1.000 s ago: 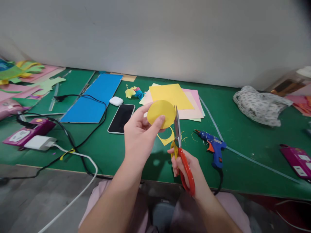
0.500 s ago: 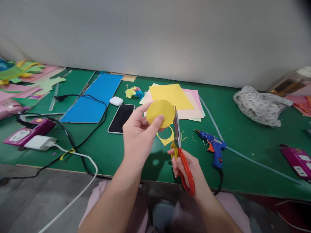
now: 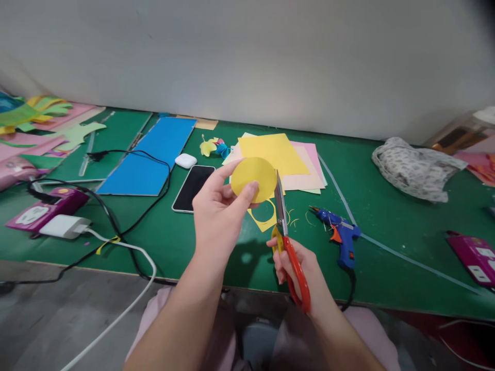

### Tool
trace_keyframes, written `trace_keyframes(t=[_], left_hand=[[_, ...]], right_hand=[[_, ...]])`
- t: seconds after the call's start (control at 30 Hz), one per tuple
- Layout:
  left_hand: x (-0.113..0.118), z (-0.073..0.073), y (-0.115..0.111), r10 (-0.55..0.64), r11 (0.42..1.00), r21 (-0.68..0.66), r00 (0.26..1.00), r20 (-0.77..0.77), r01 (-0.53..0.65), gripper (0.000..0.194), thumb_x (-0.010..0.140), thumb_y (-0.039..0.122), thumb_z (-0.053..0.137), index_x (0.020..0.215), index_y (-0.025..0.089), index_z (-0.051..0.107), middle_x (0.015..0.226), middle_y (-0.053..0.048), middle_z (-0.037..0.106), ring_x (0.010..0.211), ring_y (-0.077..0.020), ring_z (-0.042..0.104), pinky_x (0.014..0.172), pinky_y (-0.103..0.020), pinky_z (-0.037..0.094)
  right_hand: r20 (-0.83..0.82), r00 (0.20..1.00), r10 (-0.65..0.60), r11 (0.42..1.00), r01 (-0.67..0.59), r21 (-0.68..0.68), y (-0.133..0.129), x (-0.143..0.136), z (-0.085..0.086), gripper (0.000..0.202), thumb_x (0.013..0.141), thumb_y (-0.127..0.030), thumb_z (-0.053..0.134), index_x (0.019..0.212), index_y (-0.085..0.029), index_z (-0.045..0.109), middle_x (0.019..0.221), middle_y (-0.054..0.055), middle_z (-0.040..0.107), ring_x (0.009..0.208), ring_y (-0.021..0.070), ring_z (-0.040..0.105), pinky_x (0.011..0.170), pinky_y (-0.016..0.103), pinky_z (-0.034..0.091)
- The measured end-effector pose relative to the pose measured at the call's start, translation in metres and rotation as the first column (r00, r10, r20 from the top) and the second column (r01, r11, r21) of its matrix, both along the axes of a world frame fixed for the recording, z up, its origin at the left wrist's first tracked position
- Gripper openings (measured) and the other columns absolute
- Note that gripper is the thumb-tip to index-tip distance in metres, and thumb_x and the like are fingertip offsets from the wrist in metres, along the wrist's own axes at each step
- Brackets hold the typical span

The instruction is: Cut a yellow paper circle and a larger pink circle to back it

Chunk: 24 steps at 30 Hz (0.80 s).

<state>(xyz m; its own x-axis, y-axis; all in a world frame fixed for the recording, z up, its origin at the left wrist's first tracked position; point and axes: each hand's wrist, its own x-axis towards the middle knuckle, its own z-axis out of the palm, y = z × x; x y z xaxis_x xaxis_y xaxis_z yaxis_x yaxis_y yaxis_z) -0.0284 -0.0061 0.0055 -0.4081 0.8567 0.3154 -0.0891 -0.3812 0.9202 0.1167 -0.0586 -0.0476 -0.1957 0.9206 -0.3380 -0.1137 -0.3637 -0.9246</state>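
My left hand [image 3: 222, 211] pinches a yellow paper circle [image 3: 253, 172], thumb on its front and fingers behind. In my right hand [image 3: 296, 263] is a pair of scissors [image 3: 295, 268] with red and yellow handles, blades pointing up. The blades stand at the circle's right edge; whether they touch it I cannot tell. Below the circle, a yellow paper offcut [image 3: 265, 225] with a round hole lies on the green table [image 3: 247, 275], beside several thin curled trimmings [image 3: 294, 222]. Behind the circle is a stack of coloured paper with a yellow sheet [image 3: 274, 149] on top.
A blue glue gun [image 3: 336, 226] lies right of the scissors. Left are a phone [image 3: 189, 193], a white earbud case [image 3: 186, 161], a blue board [image 3: 150, 154] and a purple power strip [image 3: 50, 208] with cables. A patterned cloth bundle [image 3: 415, 167] sits at the far right.
The left hand and the paper circle have shifted slightly left. The scissors are almost where they were, their blade tips a little further left.
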Motion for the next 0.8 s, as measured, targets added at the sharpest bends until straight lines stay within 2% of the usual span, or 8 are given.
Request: trace_keyframes(t=[0.4,0.63,0.8], left_hand=[[-0.0026,0.0000,0.0005,0.018,1.000,0.020,1.000,-0.015,-0.018,0.040,0.071,0.023,0.078,0.110,0.024,0.067,0.082,0.002,0.075,0.069,-0.0152,0.072,0.054,-0.019,0.061],[-0.0035,0.0001,0.0012,0.046,0.999,0.005,0.998,-0.049,-0.046,0.042,0.072,0.026,0.078,0.113,0.023,0.066,0.082,0.001,0.076,0.069,-0.0155,0.072,0.054,-0.019,0.061],[-0.0035,0.0002,0.0009,0.043,0.999,0.015,0.998,-0.037,-0.042,0.041,0.072,0.025,0.078,0.112,0.024,0.066,0.082,0.001,0.076,0.069,-0.0153,0.072,0.053,-0.019,0.061]], right_hand=[[-0.004,1.000,0.003,1.000,-0.003,-0.005,-0.0014,0.0021,-0.0034,0.063,0.059,-0.070,0.073,0.088,-0.015,0.066,0.053,-0.007,0.047,0.040,0.0055,0.041,0.039,0.019,0.035],[0.008,1.000,0.003,0.999,-0.003,-0.033,0.0001,0.0012,-0.0005,0.070,0.053,-0.075,0.073,0.087,-0.014,0.065,0.053,-0.007,0.047,0.039,0.0047,0.040,0.038,0.018,0.034],[0.003,1.000,0.006,1.000,-0.006,-0.014,-0.0009,0.0013,-0.0051,0.068,0.056,-0.074,0.072,0.088,-0.014,0.066,0.053,-0.007,0.046,0.039,0.0049,0.040,0.038,0.018,0.035]])
